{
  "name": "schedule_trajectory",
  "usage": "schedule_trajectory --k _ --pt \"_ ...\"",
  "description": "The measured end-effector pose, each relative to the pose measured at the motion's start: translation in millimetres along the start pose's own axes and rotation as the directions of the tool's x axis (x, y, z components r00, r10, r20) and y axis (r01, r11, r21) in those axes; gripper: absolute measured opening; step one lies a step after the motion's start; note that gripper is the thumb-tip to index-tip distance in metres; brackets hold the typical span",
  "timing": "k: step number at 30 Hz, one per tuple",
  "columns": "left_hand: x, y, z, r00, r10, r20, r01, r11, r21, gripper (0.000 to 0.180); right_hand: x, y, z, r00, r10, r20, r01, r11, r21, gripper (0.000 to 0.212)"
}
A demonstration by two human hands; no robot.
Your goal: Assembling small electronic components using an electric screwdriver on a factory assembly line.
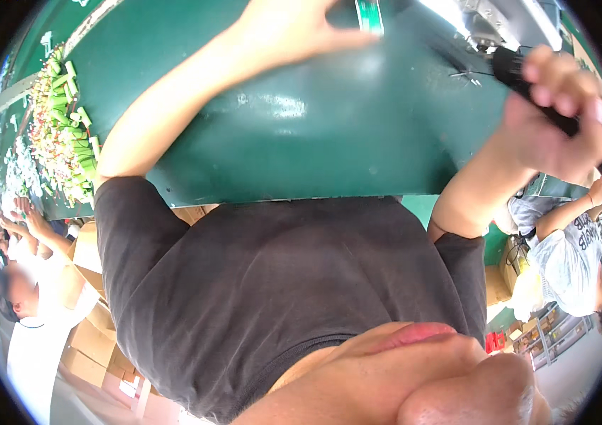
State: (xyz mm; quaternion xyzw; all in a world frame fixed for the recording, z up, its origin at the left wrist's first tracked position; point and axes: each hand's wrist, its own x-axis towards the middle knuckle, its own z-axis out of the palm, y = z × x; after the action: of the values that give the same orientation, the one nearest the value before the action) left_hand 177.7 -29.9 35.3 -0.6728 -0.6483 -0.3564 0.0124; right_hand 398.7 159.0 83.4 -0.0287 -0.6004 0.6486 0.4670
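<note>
My left hand point(290, 32) reaches to the top edge of the view. Its thumb is stretched out to the lower end of a small green piece with pale edges point(369, 17). The other fingers and the far end of the piece are cut off by the frame. On the right, my right hand point(559, 117) is wrapped round a black, stick-shaped tool point(517, 74) that looks like an electric screwdriver. The tool's front end points up and left, beside a shiny metal part point(484, 44). The right hand is slightly blurred.
Both arms reach over a green worktop point(279, 156). Green cylindrical parts with thin wires point(63, 127) are heaped at the left. Small dark pieces point(467, 74) lie near the tool. A person point(38, 297) is at the left, another point(574, 262) at the right. Cardboard boxes point(88, 347) stand below.
</note>
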Motion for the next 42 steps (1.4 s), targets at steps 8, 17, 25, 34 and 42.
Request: schedule_trajectory --k 8,17,25,34,42 --pt "-46.2 9.4 21.4 0.993 0.115 0.035 -0.107 0.977 -0.183 0.038 25.3 13.1 -2.0 0.999 -0.052 0.005 0.051 0.949 -0.311 0.021" --pt "-49.5 9.1 13.5 0.989 0.092 0.118 -0.057 0.959 -0.276 0.034 -2.0 23.7 23.2 0.949 0.294 0.109 -0.293 0.956 -0.024 0.024" --pt "-56.9 -1.6 30.3 0.984 0.178 0.034 -0.166 0.962 -0.218 0.031 -28.1 44.1 60.3 0.943 0.198 0.266 -0.186 0.98 -0.072 0.025" --pt "-52.7 4.3 20.1 0.983 0.156 0.094 -0.136 0.971 -0.197 0.03 -19.3 50.6 87.4 0.903 -0.014 0.429 0.031 0.999 -0.034 0.043" --pt "-49.0 8.4 13.8 0.983 0.101 0.151 -0.061 0.966 -0.251 0.031 -21.5 53.2 82.6 0.874 0.002 0.486 0.002 1.0 -0.009 0.041"
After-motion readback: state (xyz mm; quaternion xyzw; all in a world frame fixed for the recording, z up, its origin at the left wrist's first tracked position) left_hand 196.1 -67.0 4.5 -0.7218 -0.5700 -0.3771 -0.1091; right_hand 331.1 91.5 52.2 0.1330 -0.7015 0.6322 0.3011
